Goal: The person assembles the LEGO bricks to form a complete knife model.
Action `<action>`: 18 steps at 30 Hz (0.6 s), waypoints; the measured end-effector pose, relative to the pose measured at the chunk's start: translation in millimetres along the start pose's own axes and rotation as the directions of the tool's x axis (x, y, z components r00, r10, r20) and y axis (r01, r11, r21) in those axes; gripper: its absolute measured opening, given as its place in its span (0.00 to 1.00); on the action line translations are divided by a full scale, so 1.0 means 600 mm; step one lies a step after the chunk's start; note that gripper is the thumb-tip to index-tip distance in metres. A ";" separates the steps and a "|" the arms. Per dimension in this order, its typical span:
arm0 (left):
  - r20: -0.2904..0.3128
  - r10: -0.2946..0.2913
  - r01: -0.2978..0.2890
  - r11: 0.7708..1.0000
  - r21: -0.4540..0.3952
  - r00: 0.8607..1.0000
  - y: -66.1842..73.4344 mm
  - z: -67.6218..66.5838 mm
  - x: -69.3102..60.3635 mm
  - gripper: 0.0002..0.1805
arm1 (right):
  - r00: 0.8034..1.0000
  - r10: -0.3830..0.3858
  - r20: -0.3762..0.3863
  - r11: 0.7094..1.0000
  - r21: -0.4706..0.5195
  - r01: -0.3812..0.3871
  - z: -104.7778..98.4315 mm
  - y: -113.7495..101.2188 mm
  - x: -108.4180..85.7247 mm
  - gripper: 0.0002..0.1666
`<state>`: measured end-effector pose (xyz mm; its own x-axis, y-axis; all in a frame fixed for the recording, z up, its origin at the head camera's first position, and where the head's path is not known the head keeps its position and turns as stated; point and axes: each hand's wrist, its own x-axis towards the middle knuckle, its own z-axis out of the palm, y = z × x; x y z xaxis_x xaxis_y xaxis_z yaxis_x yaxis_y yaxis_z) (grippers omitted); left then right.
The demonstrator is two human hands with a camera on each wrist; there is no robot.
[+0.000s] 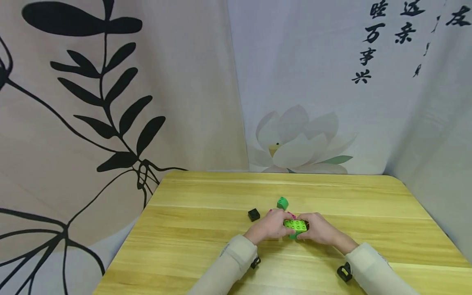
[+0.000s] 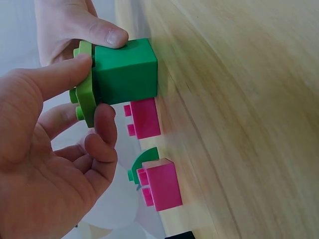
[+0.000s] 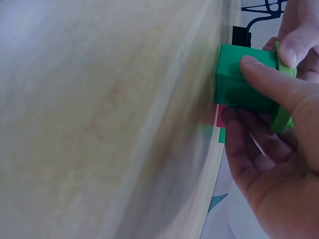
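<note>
A lime-green studded plate (image 1: 296, 225) sits over a darker green block (image 2: 127, 69), apparently touching its studded side, slightly askew; whether it is fully seated I cannot tell. Thumb and fingers of my left hand (image 1: 273, 224) pinch the lime plate by its edges. My right hand (image 1: 320, 228) grips the green block, its thumb lying along one side in the right wrist view. Just beyond the block, two pink bricks (image 2: 145, 118) stand on the table, partly hidden by the hands in the head view. Behind one pink brick is a green curved brick (image 1: 282, 203).
A black brick (image 1: 253, 214) lies to the left of the left hand on the wooden table (image 1: 191, 246). Printed curtains (image 1: 199, 82) hang behind the table's far edge. Each wrist carries a small black camera mount (image 1: 344, 272).
</note>
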<state>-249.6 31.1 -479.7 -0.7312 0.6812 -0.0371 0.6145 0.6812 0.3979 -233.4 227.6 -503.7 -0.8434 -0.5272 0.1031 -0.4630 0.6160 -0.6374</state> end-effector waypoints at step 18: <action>-0.019 -0.009 0.010 0.999 0.032 1.000 0.005 -0.002 -0.005 0.20 | 0.999 0.038 0.020 0.998 -0.041 -0.037 0.000 -0.001 0.006 0.19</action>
<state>-246.0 30.9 -477.5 -0.7420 0.6700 -0.0236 0.6165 0.6958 0.3684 -236.1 225.4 -503.0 -0.8549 -0.5148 0.0637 -0.4419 0.6584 -0.6093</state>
